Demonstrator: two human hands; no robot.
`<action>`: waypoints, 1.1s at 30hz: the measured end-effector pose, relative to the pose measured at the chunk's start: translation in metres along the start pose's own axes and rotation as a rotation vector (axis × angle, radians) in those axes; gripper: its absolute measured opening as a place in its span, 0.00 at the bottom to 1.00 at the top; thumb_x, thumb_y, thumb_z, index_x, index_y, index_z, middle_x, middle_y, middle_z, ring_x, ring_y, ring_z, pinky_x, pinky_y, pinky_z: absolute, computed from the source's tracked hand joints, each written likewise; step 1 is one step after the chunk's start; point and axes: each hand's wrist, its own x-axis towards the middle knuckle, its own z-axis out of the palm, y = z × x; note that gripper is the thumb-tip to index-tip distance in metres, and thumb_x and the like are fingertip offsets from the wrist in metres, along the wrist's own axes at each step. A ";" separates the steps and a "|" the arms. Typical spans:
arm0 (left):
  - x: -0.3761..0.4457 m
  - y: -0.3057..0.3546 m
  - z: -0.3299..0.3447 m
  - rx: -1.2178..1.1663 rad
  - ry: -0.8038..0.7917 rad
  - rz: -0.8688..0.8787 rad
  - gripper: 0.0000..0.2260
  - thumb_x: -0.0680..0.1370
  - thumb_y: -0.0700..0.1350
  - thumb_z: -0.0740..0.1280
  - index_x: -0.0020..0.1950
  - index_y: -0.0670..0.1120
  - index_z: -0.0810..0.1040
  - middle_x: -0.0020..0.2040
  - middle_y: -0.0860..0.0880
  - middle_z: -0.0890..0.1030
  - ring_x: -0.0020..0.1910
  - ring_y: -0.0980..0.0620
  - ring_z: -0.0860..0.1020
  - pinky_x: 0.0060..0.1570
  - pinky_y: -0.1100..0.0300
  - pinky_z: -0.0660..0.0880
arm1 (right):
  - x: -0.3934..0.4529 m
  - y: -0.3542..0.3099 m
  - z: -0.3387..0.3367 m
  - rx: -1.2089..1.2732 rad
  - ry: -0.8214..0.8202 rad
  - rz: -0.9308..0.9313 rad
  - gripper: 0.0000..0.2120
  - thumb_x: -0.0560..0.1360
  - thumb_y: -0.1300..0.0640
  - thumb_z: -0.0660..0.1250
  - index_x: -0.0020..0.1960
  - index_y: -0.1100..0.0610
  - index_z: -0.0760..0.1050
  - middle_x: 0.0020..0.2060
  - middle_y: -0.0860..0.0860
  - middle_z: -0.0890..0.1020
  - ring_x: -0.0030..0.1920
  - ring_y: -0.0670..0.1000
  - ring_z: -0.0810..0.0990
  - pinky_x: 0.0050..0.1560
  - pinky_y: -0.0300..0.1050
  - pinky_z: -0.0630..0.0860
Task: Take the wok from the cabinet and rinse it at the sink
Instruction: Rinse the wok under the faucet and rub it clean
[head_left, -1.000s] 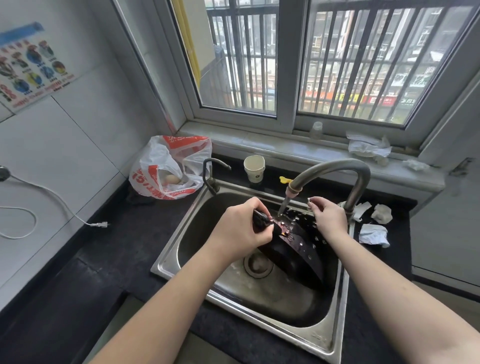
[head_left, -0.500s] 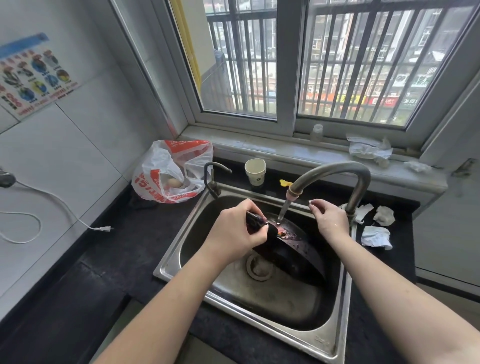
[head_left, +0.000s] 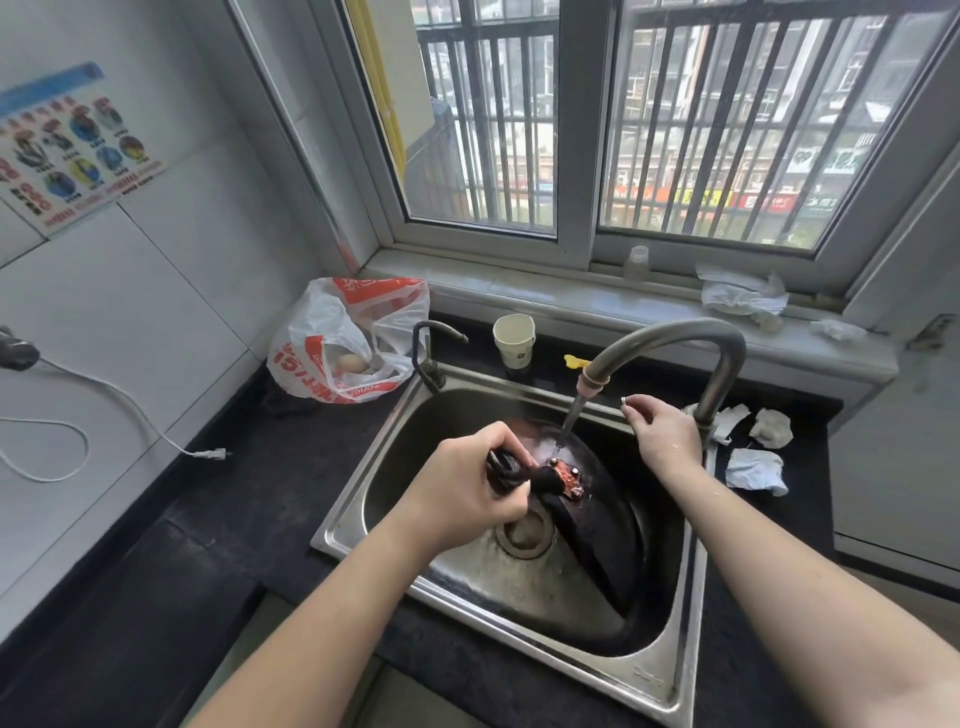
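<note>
The dark wok sits tilted inside the steel sink, its inside facing up and to the right. My left hand grips the wok's black handle above the drain. A thin stream of water falls from the curved tap onto the wok near the rusty handle bracket. My right hand is at the wok's far rim beside the tap's base; whether its fingers touch the rim is hidden.
A red and white plastic bag with an egg lies left of the sink. A paper cup and a small second tap stand behind it. Crumpled tissues lie at the right. A loose plug and cable rest on the black counter.
The wok has tipped a little flatter under the stream, and my left hand has shifted slightly left with the handle. My right hand stays near the rim.
</note>
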 end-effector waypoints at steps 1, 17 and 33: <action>-0.001 0.000 0.000 -0.002 -0.006 0.004 0.08 0.69 0.41 0.73 0.46 0.49 0.78 0.42 0.53 0.84 0.41 0.59 0.81 0.44 0.68 0.76 | 0.000 0.000 0.000 -0.002 0.002 0.001 0.12 0.78 0.48 0.66 0.57 0.50 0.81 0.53 0.49 0.84 0.55 0.51 0.80 0.53 0.42 0.72; -0.006 -0.008 -0.007 0.003 0.003 -0.027 0.08 0.70 0.43 0.73 0.46 0.52 0.77 0.44 0.53 0.84 0.43 0.58 0.81 0.46 0.60 0.78 | -0.003 -0.003 -0.002 0.005 -0.006 0.015 0.12 0.78 0.49 0.65 0.58 0.50 0.81 0.52 0.49 0.84 0.55 0.51 0.80 0.53 0.41 0.71; -0.014 -0.002 -0.032 0.171 -0.036 -0.211 0.06 0.69 0.48 0.74 0.44 0.53 0.80 0.39 0.53 0.81 0.38 0.57 0.79 0.38 0.64 0.75 | -0.002 -0.005 -0.001 -0.001 -0.001 0.033 0.11 0.77 0.48 0.66 0.56 0.50 0.82 0.50 0.51 0.85 0.52 0.52 0.80 0.48 0.41 0.70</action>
